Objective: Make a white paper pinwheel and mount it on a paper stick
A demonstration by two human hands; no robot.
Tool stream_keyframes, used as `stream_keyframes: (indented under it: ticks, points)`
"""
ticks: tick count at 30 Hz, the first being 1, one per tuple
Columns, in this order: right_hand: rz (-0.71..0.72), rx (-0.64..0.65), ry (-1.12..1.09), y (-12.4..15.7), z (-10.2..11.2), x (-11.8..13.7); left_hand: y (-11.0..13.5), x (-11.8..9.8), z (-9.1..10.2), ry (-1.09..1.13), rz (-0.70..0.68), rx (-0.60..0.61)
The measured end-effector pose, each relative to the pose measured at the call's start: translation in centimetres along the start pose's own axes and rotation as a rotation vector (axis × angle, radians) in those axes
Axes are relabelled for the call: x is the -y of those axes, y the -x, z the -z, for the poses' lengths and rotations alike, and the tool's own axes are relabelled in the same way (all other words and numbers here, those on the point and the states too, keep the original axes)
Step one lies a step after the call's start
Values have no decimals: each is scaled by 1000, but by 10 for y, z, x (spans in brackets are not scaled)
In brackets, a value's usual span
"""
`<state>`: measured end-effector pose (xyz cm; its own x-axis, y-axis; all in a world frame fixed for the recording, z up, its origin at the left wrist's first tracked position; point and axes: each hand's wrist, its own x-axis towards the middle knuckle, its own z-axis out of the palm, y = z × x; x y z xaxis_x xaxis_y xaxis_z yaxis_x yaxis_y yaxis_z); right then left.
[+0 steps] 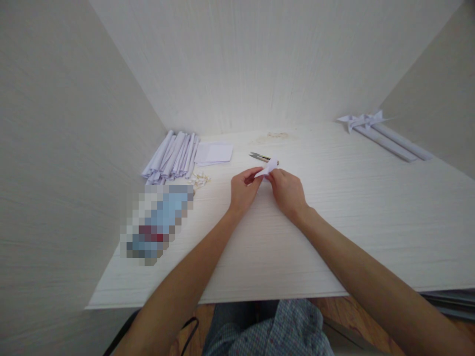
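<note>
Both hands meet over the middle of the table around a small folded piece of white paper (pixel 267 168). My left hand (pixel 244 190) pinches its left side between thumb and fingers. On the other side my right hand (pixel 287 190) has its fingers closed on the same paper, and its fingertips are partly hidden. Just beyond the paper lies a pair of small thread snips (pixel 260 157), its blades pointing left and its handle end partly covered by the paper.
Rolled white paper tubes (pixel 172 153) are piled at the back left, beside flat paper squares (pixel 215 153). Small cream-coloured bits (pixel 200 180) lie before them. A blurred-out object (pixel 161 222) is at the left. Two paper pinwheels on sticks (pixel 386 138) rest back right. Walls enclose the table (pixel 371 222).
</note>
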<state>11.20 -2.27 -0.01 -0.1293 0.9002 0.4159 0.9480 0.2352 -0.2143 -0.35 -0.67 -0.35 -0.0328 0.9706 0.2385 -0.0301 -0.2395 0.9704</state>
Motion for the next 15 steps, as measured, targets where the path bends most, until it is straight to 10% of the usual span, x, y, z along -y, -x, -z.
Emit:
stream_keyframes:
  ticks: [15]
  points:
    - [-15, 5, 29, -1, -1, -1, 1, 4, 1, 57, -34, 70]
